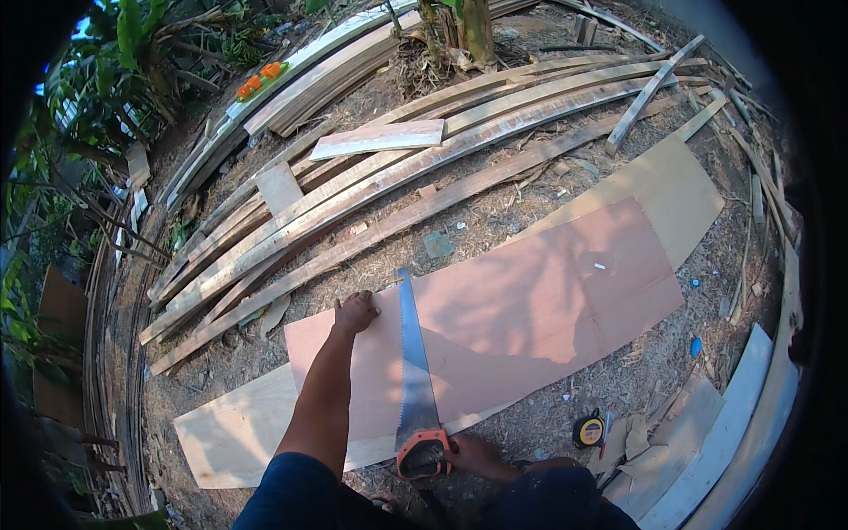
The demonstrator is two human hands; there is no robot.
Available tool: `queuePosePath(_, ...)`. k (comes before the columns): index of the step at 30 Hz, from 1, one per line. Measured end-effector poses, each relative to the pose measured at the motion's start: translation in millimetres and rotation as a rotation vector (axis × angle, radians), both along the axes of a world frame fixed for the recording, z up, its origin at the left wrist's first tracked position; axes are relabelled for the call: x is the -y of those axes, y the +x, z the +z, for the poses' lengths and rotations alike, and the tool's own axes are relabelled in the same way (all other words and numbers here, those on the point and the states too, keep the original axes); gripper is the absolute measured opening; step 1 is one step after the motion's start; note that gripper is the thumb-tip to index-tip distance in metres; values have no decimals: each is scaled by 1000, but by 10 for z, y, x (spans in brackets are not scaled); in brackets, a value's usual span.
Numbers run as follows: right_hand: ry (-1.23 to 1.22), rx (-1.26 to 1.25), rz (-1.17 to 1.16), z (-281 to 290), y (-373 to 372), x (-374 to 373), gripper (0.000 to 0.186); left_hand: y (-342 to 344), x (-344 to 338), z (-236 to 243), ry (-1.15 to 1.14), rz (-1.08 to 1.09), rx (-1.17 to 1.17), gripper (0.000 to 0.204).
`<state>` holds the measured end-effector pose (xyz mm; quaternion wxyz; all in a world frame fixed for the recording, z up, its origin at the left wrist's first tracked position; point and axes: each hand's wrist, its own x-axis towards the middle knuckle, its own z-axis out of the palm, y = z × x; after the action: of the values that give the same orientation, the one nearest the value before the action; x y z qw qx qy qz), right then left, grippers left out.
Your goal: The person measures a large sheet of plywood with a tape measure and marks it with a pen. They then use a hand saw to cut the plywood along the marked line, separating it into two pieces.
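Note:
A handsaw (413, 353) with an orange-and-black handle lies across a pinkish plywood sheet (512, 300), its blade pointing away from me. My right hand (475, 458) is at the right side of the handle, with its fingers closed on it and partly hidden. Out at the sheet's far edge, left of the blade tip, my left hand (357, 312) presses down. Its fingers curl at the edge and the thumb points right. Beneath the pinkish sheet is a paler plywood sheet (234, 433), showing at the near left and far right.
Long timber planks (424, 163) lie beyond the sheets, with a short offcut (380, 140) on top. A yellow-and-black tape measure (588, 432) and a red pen-like stick (606, 433) sit on the ground at the near right, beside board scraps (676, 437). A tree trunk (477, 35) stands at the back.

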<state>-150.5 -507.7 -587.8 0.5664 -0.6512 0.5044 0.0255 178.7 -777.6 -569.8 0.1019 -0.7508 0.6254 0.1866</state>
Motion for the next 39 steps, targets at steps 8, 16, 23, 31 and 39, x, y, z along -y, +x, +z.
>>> queuePosePath(8, 43, 585, -882, 706, -1166, 191, 28, 135, 106, 798, -129, -49, -232, 60)
queuePosePath(16, -900, 346, -912, 3369, -2359, 322, 65, -4, -180, 1631, -308, -276, -124, 57)
queuePosePath(23, -1440, -64, -961, 4679, -1498, -401, 64, -88, -14, 1498, -222, -199, -283, 58)
queuePosePath(31, -969, -45, -1135, 4569, 52, -1167, 81, -237, -152, 1447, -220, -167, -238, 63)
queuePosePath(39, -801, 429, -1002, 3383, 727, -1006, 53, -353, -250, 1643, -173, -55, -296, 68)
